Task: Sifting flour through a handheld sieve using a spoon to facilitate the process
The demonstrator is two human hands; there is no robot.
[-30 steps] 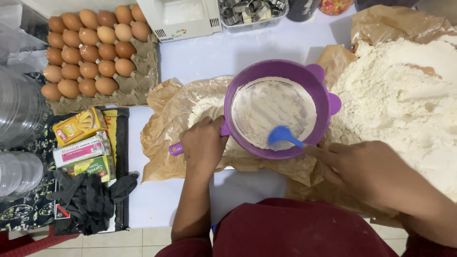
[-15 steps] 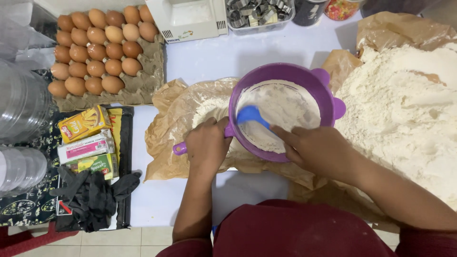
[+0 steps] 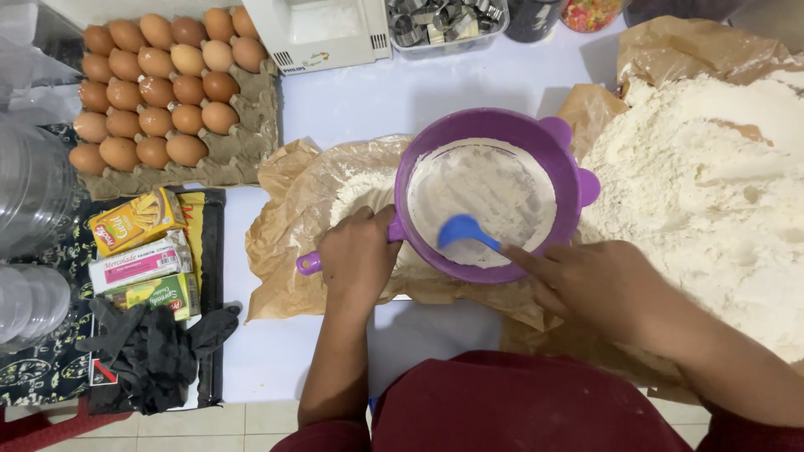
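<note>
**sift_fan:** While the purple sieve (image 3: 490,188) sits over the brown paper (image 3: 293,226) mid-worktop, where are the hands?

**doughnerd:** Left hand (image 3: 358,255) is curled tight around the sieve's handle, right at its near-left rim. Right hand (image 3: 599,285) is just beside the near-right rim, fingers pinching a blue spoon (image 3: 462,230) whose bowl lies inside on the flour.

**sift_fan:** And around it?

**doughnerd:** Big flour heap (image 3: 712,192) on paper to the right, egg tray (image 3: 159,92) far left, black gloves (image 3: 146,351) near the worktop's edge.
</note>
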